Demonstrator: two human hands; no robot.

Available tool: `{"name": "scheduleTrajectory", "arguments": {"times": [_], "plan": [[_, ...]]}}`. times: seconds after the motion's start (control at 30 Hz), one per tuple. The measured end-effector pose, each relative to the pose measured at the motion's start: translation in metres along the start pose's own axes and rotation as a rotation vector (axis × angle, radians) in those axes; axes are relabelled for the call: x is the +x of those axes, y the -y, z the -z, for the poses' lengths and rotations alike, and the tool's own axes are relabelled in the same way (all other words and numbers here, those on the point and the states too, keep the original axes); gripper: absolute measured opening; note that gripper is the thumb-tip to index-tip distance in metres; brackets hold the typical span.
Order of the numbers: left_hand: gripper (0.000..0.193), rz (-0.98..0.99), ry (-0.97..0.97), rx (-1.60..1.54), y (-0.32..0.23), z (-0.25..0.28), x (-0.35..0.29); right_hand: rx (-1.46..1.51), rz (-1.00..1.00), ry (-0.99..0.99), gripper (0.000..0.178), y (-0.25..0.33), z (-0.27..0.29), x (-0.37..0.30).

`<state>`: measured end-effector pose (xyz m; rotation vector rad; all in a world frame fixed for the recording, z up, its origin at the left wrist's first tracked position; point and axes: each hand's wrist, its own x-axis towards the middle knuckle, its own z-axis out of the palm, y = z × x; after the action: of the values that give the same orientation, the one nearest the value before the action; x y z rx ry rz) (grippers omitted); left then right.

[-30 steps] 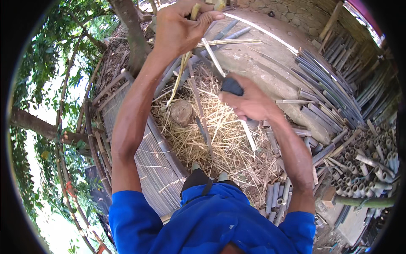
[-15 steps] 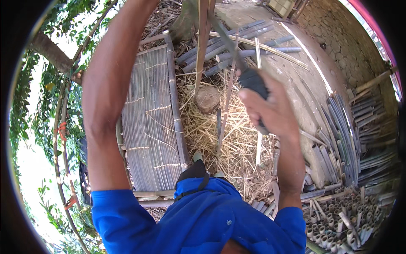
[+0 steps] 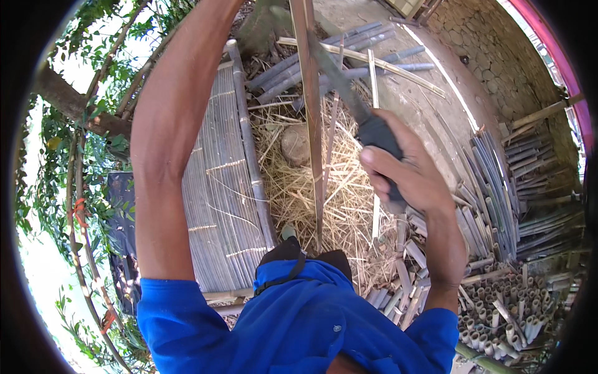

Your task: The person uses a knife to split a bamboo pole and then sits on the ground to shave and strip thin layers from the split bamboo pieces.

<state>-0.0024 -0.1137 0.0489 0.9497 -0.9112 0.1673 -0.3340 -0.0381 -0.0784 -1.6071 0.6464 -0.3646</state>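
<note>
Our right fingers point(image 3: 379, 182) are clasping the knife point(image 3: 374, 128), centre-right; the bamboo strip point(image 3: 313, 106) is now reaching lower, seemingly staying workable. Left fingers' state we cannot tell.

right hand point(image 3: 414, 171): fingers point(image 3: 377, 182) wrapped round black handle of knife point(image 3: 341, 80), blade slanting up-left to bamboo strip point(image 3: 313, 118), contact unclear | left forearm point(image 3: 187, 93): runs past upper edge | strip: long, near vertical in view | ground: stump point(image 3: 295, 147) amid pale shavings point(image 3: 355, 212) | left: slatted bamboo panel point(image 3: 219, 187) | lower right: bundled bamboo tubes point(image 3: 495, 324)
</note>
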Motion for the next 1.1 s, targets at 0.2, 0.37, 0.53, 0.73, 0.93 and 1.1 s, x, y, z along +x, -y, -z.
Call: {"name": "scheduleTrajectory", "arguments": {"times": [0.2, 0.37, 0.53, 0.73, 0.93, 1.1], "plan": [[0.016, 0.423, 0.292, 0.028, 0.139, 0.036, -0.103, -0.237, -0.161, -0.058, 0.057, -0.085, 0.011, 0.052], [0.020, 0.632, 0.481, 0.002, 0.167, 0.049, -0.141, -0.543, -0.032, -0.082, 0.056, -0.109, 0.014, 0.080], [0.020, 0.685, 0.449, -0.006, 0.180, 0.047, -0.151, -0.722, 0.014, -0.110, 0.044, -0.092, 0.010, 0.091], [0.021, 0.631, 0.350, -0.121, 0.191, 0.031, -0.166, -0.775, -0.051, -0.135, 0.046, -0.103, 0.019, 0.099], [0.027, 0.479, 0.194, 0.171, 0.170, 0.031, -0.177, -0.720, 0.159, -0.077, 0.044, -0.132, 0.037, 0.116], [0.034, 0.441, 0.064, 0.469, 0.156, 0.036, -0.174, -0.427, -0.424, 0.222, 0.043, -0.181, 0.022, 0.131]]}}
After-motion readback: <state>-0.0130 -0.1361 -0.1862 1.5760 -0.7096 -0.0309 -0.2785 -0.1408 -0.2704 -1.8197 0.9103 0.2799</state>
